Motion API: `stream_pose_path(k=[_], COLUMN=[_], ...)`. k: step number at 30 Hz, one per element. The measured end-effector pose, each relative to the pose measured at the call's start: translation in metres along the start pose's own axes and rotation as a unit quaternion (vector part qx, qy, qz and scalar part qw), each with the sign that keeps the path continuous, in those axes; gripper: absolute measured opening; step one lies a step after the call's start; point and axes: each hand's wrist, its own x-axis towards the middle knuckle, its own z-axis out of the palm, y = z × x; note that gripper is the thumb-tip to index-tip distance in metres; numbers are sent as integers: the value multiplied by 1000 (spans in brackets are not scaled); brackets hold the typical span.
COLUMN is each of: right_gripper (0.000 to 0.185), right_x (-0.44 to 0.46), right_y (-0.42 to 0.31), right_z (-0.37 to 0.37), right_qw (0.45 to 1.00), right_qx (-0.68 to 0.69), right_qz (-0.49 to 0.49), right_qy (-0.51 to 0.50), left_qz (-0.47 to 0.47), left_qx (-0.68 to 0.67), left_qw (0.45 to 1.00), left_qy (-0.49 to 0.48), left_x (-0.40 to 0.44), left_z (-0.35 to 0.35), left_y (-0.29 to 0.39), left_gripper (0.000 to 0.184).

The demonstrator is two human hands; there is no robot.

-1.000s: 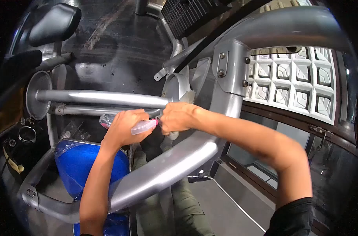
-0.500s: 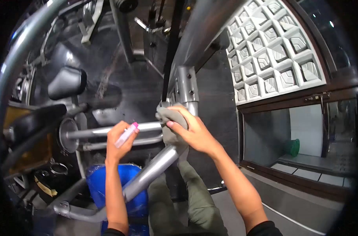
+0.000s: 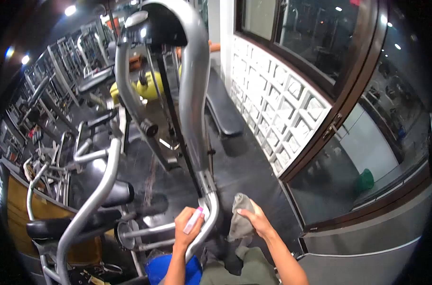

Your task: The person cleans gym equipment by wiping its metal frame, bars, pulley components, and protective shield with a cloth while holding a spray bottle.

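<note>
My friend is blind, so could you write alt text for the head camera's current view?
A person's left hand grips a pink-tipped spray bottle and the right a grey cloth, beside a silver machine frame in a gym, with a white lattice wall.

Rag [image 3: 242, 224]: matt cloth | frame [image 3: 194, 90]: glossy metal | floor [image 3: 230, 164]: dark, matt

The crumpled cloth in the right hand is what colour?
The crumpled cloth is greyish beige, shown best in the head view.
</note>
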Motion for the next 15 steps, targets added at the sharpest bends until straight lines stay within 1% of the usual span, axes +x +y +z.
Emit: stream_pose_path(k=[2, 3, 5, 6, 7, 8, 9, 11, 13, 14, 15], right_gripper=[43, 43, 39, 34, 34, 34, 35, 36, 46, 51, 51], right_x=[-16, -23, -26, -30, -31, -30, -28, -22, -10, -4, 1], right_y=[-17, -17, -17, -24, -31, -38, -46, -62, -75, -83, -91], right_z=[-19, -33, -62, -69, -79, -91, -102, -121, -142, -152, -161], right_qw=[998, 998, 987, 976, 975, 983, 989, 991, 986, 990, 990], right_qx=[-41, -41, -98, -124, -125, -91, -56, -57, -89, -68, -74], right_qz=[-38, -48, -104, -136, -144, -127, -109, -109, -109, -96, -99], right_qy=[18, 19, 71, 116, 110, 100, 87, 56, 85, 74, 63], left_qz=[-2, 17, 13, 16, 18, 40, 43, 27, 20, -5, -29], left_qx=[-9, -11, -17, -11, -4, -16, -12, -6, 9, 8, 5], left_qw=[1000, 1000, 1000, 1000, 1000, 999, 999, 999, 999, 998, 996], left_qy=[5, 8, -1, -7, -10, 2, 14, 20, 48, 69, 90], left_x=[7, 11, 18, 20, 24, 28, 32, 37, 41, 43, 45], left_z=[8, 13, 22, 28, 34, 42, 49, 64, 84, 95, 107], left_y=[19, 21, 40, 45, 51, 59, 66, 81, 86, 91, 95], left_gripper=[10, 11, 11, 11, 11, 11, 11, 11, 12, 12, 13])
